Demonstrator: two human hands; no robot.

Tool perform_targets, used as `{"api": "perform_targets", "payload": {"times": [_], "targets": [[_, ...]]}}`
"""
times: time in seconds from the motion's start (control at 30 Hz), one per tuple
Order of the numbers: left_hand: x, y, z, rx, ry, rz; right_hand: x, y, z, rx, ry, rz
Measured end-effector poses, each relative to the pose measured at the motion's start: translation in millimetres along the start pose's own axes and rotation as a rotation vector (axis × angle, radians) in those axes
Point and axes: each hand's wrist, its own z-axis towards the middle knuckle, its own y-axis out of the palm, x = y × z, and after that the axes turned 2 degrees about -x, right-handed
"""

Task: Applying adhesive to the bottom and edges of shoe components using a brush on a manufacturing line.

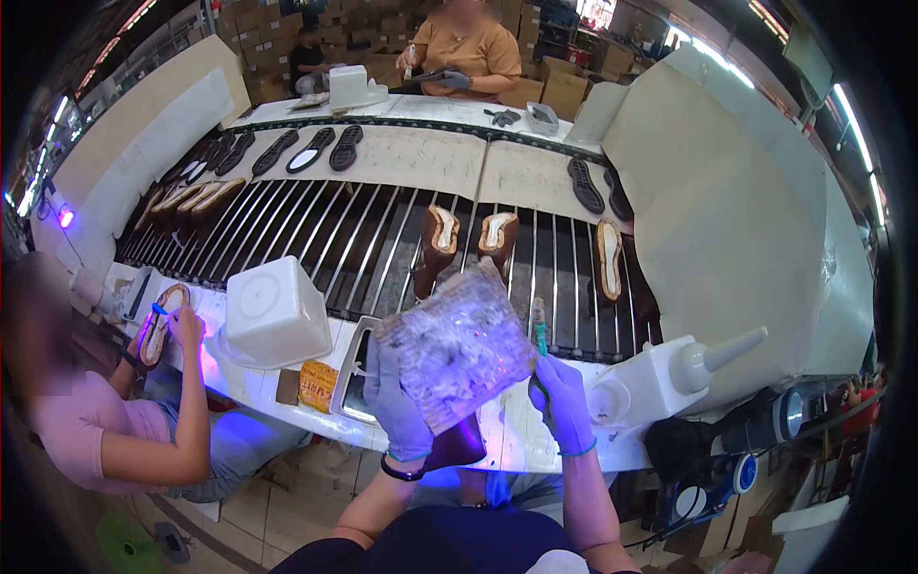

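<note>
My left hand (397, 407), in a pale glove, grips the left edge of a stained rectangular sheet (459, 344). Grey-white patches cover this sheet, and purple light falls on it. Under its lower edge shows part of a shiny dark red piece (459, 443), perhaps a boot; how it is supported is hidden. My right hand (564, 407), also gloved, is closed round a brush (540, 330) with a green handle, bristle end up, just right of the sheet. Beyond the sheet, two dark red boots (437, 251) (498, 235) lie on the rollers, their pale undersides up.
A roller conveyor (373, 239) crosses ahead, with another boot (609, 260) at right. Black soles (345, 148) line a pale shelf behind it. A white container (275, 311) stands left, a white spouted bottle (660, 378) right. One co-worker (143, 421) brushes a boot at left; another stands opposite.
</note>
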Motion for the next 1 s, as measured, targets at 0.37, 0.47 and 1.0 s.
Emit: {"api": "perform_targets", "payload": {"times": [0.37, 0.47, 1.0], "targets": [[-21.3, -2.3, -2.2, -0.223, -0.313, -0.307, -7.4, -14.2, -8.7, 0.143, -0.035, 0.098], [-27.0, -3.7, -1.1, -0.314, -0.291, -0.165, -6.8, -20.7, -11.3, 0.199, -0.016, 0.103], [-30.0, -13.5, -30.7, -0.695, -0.276, 0.483, 6.9, -43.7, -13.4, 0.282, -0.153, 0.448]]}}
